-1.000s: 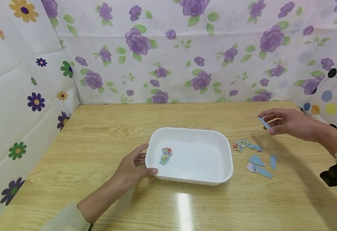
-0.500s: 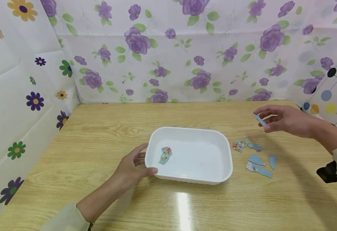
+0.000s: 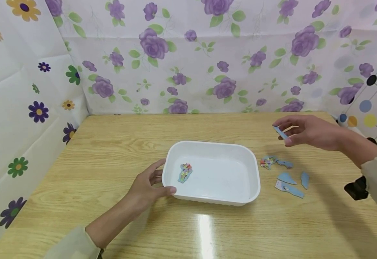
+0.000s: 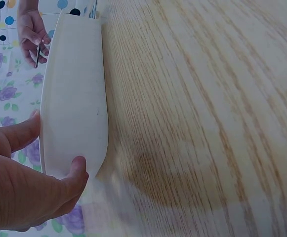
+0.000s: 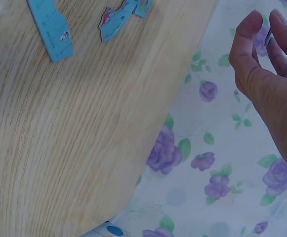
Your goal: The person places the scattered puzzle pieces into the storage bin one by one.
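A white plastic basin (image 3: pixel 222 178) stands on the table, with one colourful puzzle piece (image 3: pixel 185 173) lying inside near its left end. My left hand (image 3: pixel 146 187) grips that end, thumb over the rim and fingers against the outer wall. In the left wrist view the basin's outer side (image 4: pixel 74 94) shows between thumb and fingers. Beyond the basin's right end, my right hand (image 3: pixel 314 133) pinches a thin light-blue puzzle piece (image 3: pixel 281 133) above the table. Only the edge of this piece shows in the right wrist view, between thumb and fingertips.
Right of the basin lie several flat puzzle pieces: a multicoloured one (image 3: pixel 267 162), a blue triangular one (image 3: pixel 286 178) and a long blue one (image 3: pixel 290 190) among them. Floral sheets (image 3: pixel 175 54) hang behind and beside the wooden table (image 3: pixel 110 151).
My right hand has moved left toward the basin and slightly up, carrying the light-blue puzzle piece. The left hand keeps its grip on the basin, which has stayed in place.
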A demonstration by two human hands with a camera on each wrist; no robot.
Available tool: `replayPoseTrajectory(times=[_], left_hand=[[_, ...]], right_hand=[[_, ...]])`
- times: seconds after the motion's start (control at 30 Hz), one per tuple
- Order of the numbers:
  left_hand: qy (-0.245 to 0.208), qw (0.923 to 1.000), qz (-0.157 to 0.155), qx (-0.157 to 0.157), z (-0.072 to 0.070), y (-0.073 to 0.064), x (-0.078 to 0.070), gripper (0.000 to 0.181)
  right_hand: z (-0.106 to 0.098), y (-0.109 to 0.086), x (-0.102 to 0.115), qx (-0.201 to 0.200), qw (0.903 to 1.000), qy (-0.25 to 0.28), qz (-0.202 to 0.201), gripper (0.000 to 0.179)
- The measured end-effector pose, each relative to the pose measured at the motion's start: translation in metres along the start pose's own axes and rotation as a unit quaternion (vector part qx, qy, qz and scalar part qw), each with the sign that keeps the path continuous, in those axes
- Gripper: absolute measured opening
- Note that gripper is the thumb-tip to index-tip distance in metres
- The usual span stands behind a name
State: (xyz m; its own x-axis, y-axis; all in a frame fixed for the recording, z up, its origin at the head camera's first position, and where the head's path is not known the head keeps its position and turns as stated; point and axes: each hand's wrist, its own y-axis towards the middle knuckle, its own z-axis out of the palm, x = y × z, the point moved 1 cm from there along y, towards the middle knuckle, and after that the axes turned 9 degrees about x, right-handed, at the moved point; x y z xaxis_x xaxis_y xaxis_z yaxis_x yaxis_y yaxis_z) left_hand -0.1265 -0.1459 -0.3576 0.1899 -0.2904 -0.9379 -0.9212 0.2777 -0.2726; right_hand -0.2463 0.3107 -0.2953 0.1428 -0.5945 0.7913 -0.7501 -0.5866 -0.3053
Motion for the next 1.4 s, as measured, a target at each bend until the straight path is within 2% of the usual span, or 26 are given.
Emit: replayPoseTrajectory(times=[0.33,0.6,0.83,1.17,1.4], left_hand=[[0.001,1.0,-0.002,-0.002,0.0,0.001,0.001,0.086],[0.002,1.0,-0.003,-0.005,0.0,0.001,0.0,0.087],[-0.003,1.0,-0.002,-0.006,0.0,0.002,0.0,0.087],[-0.003,1.0,0.0,-0.005,0.0,0.002,0.001,0.087],[-0.003,1.0,-0.001,-0.004,0.0,0.001,0.001,0.087]], right_hand=[[0.006,0.009,0.006,0.016,0.9994,0.019,-0.024,0.055],[0.017,0.022,0.02,0.036,0.9981,0.029,-0.042,0.057],[0.026,0.034,0.028,0.042,0.9976,0.038,-0.041,0.059],[0.033,0.043,0.027,0.052,0.9962,0.063,-0.03,0.059],[0.039,0.048,0.038,0.072,0.9929,0.086,-0.039,0.058]])
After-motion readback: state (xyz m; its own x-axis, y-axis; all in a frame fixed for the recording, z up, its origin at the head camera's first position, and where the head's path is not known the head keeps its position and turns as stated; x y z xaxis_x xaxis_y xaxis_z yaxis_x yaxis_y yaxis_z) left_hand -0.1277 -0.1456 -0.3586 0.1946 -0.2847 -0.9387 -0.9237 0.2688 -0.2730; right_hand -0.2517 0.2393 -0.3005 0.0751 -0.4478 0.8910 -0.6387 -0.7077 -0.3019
